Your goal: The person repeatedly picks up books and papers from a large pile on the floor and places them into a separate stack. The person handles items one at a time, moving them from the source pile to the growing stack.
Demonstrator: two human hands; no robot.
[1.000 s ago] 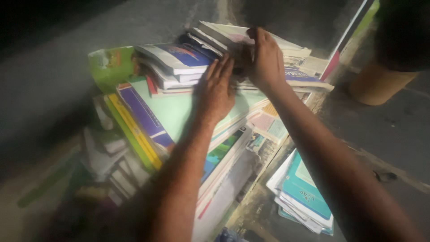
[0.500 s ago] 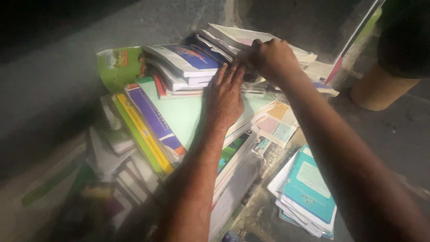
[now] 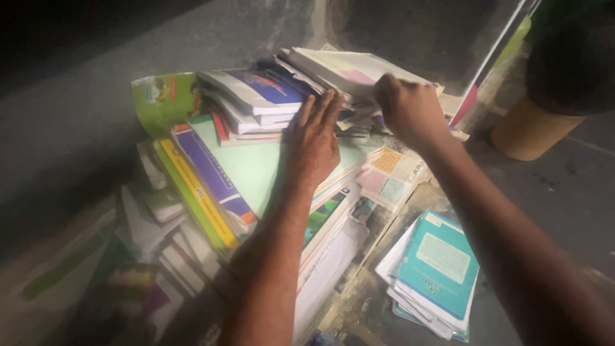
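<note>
The right hand [image 3: 410, 110] is curled into a fist on the near edge of the top paperback stack [image 3: 349, 69], which lies just beyond and left of it, long axis running away toward the wall; fingers closed on the soft, dog-eared page edges; the left hand [image 3: 314, 144] lies flat and open, fingers spread, pressing the pale green book cover [image 3: 256, 166] and touching the blue-covered book [image 3: 256, 90] ahead of it; the right hand is the nearer to the stack; glossy, worn covers; a teal booklet pile [image 3: 435, 272] lies well apart on the floor; a tan cylinder [image 3: 532, 134] stands to the right
</note>
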